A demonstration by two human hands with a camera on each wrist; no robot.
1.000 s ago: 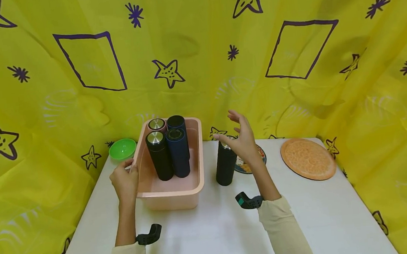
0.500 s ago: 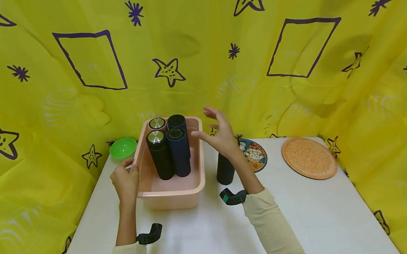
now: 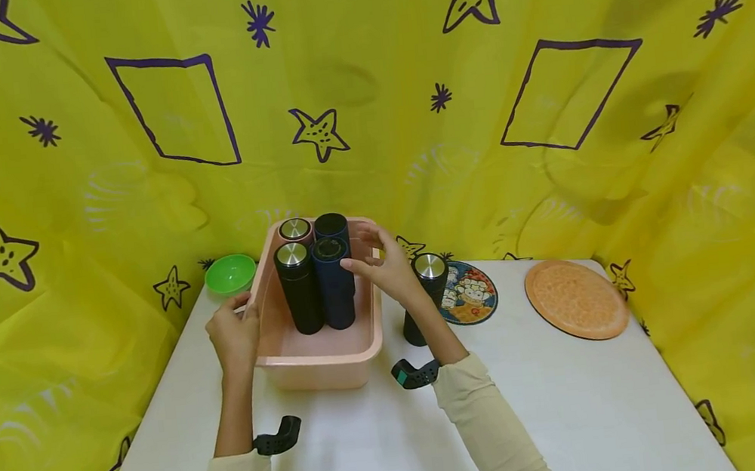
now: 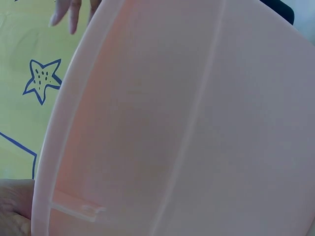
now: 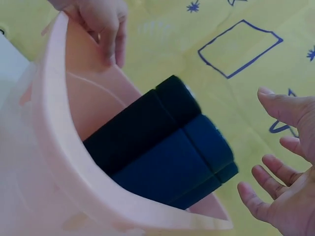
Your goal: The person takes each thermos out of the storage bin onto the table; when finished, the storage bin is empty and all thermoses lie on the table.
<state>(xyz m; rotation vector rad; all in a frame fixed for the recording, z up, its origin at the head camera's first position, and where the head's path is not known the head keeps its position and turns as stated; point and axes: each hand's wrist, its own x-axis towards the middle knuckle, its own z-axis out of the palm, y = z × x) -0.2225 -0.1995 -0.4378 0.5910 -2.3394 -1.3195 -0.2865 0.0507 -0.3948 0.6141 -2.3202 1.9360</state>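
The pink plastic tub (image 3: 321, 358) sits at the centre of the head view on the white table (image 3: 571, 399), with 4 upright flasks inside, bunched toward its far end. The navy flask (image 3: 334, 285) stands front right of them, beside the black flask with a steel lid (image 3: 298, 289). My right hand (image 3: 383, 265) hovers just beside the navy flask over the tub's right rim, fingers spread and relaxed, grasping nothing. My left hand (image 3: 235, 336) grips the tub's left rim, fingers curled over the edge. Just right of the tub, behind my right wrist, stands another black flask with a steel lid (image 3: 427, 291). Further right lie a cartoon coaster (image 3: 472, 294) and an orange round mat (image 3: 576, 298). A green bowl (image 3: 229, 272) sits left of the tub, at the yellow backdrop (image 3: 362, 78).
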